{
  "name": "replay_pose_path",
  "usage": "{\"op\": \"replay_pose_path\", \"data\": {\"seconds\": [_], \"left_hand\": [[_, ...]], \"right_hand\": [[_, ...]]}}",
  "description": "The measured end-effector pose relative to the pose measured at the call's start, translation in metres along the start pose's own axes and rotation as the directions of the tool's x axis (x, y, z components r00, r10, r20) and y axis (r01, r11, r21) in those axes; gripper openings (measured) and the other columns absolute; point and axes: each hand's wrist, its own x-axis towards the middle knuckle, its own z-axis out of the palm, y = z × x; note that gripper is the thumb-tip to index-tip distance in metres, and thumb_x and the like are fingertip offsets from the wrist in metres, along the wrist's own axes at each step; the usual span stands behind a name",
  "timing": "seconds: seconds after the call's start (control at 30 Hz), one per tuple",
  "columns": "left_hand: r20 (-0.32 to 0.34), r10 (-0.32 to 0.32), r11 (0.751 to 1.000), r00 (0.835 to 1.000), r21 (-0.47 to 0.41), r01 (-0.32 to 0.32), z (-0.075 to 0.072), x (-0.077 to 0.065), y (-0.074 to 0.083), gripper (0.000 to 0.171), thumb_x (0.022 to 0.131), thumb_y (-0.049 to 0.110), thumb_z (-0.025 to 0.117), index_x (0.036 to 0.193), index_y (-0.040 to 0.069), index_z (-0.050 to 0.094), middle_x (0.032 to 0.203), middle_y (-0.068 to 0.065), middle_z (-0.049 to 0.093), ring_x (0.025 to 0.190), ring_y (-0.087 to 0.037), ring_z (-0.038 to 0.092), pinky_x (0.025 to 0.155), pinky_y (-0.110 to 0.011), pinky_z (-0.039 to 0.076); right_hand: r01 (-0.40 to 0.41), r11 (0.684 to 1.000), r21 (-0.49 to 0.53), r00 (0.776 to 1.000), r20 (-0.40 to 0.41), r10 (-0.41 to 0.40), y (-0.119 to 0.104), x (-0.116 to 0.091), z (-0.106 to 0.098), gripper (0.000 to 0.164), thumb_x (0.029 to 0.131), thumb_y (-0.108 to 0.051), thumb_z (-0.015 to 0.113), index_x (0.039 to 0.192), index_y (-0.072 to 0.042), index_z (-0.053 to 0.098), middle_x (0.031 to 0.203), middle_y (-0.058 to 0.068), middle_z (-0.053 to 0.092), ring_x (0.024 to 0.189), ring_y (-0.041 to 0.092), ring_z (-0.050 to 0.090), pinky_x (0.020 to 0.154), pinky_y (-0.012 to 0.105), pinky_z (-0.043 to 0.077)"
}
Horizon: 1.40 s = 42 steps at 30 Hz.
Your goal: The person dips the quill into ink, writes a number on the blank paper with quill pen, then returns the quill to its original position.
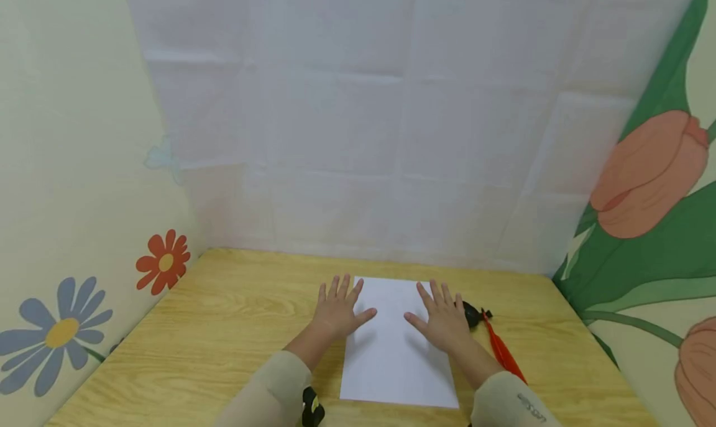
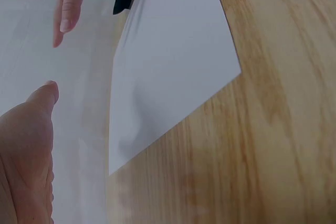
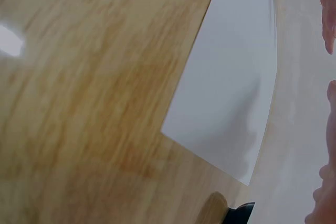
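A blank white sheet of paper lies flat on the wooden table. Over its left edge hovers my left hand, fingers straight and spread, holding nothing. My right hand is held the same way above the right edge, thumb pointing inward. Both hands cast soft shadows on the paper, and the wrist views show them raised above it. Just beyond the right hand lies a black rounded object with a red tassel, partly hidden by that hand. The right wrist view shows a rounded brown part beside its black part.
The wooden table reaches back to a creased white cloth. Walls with painted flowers stand on both sides. A small black item with yellow marks shows beside the left sleeve.
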Motion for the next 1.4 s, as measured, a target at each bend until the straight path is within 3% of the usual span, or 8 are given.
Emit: {"op": "replay_pose_path", "data": {"seconds": [0.3, 0.5, 0.73, 0.93, 1.4], "left_hand": [[0.046, -0.007, 1.0, 0.999, 0.007, 0.007, -0.012, -0.004, 0.004, 0.081, 0.095, 0.065, 0.042, 0.157, 0.018, 0.022, 0.166, -0.013, 0.012, 0.153, -0.036, 0.006, 0.122, -0.058, 0.003], [0.048, -0.001, 1.0, 0.999, -0.004, 0.001, -0.011, -0.006, 0.004, 0.083, 0.094, 0.065, 0.045, 0.157, 0.016, 0.024, 0.165, -0.014, 0.015, 0.153, -0.036, 0.008, 0.122, -0.058, 0.005], [0.052, 0.033, 0.998, 0.998, -0.059, -0.03, -0.004, -0.009, 0.001, 0.089, 0.092, 0.064, 0.051, 0.156, 0.009, 0.024, 0.165, -0.014, 0.016, 0.153, -0.036, 0.008, 0.122, -0.058, 0.005], [0.065, 0.085, 0.994, 0.994, -0.076, -0.08, 0.009, -0.012, -0.005, 0.092, 0.09, 0.065, 0.053, 0.156, 0.007, 0.024, 0.165, -0.015, 0.016, 0.153, -0.037, 0.008, 0.122, -0.059, 0.005], [0.066, 0.169, 0.971, 0.983, -0.181, -0.155, 0.027, -0.026, -0.015, 0.092, 0.088, 0.06, 0.061, 0.153, 0.002, 0.03, 0.162, -0.017, 0.023, 0.152, -0.039, 0.011, 0.121, -0.061, 0.008]], "right_hand": [[0.002, 1.0, 0.016, 1.0, -0.005, -0.001, 0.001, 0.0, -0.003, 0.077, 0.095, -0.059, 0.05, 0.156, -0.017, 0.028, 0.163, 0.019, 0.018, 0.151, 0.043, 0.01, 0.119, 0.065, 0.006], [0.015, 0.999, 0.046, 0.999, -0.032, -0.013, 0.004, -0.002, -0.003, 0.076, 0.094, -0.055, 0.054, 0.154, -0.015, 0.031, 0.161, 0.02, 0.023, 0.15, 0.043, 0.015, 0.119, 0.064, 0.009], [0.006, 0.994, 0.106, 1.0, -0.001, -0.006, 0.008, -0.007, -0.004, 0.076, 0.095, -0.05, 0.056, 0.153, -0.008, 0.031, 0.161, 0.02, 0.023, 0.148, 0.042, 0.022, 0.118, 0.063, 0.018], [-0.047, 0.988, 0.144, 0.999, 0.003, 0.047, 0.015, -0.015, -0.004, 0.074, 0.095, -0.048, 0.057, 0.152, -0.006, 0.034, 0.158, 0.023, 0.028, 0.143, 0.045, 0.032, 0.113, 0.065, 0.027], [-0.089, 0.951, 0.298, 0.996, -0.001, 0.094, 0.028, -0.024, -0.006, 0.068, 0.096, -0.041, 0.059, 0.15, -0.006, 0.037, 0.156, 0.024, 0.032, 0.141, 0.047, 0.033, 0.111, 0.065, 0.031]]}}
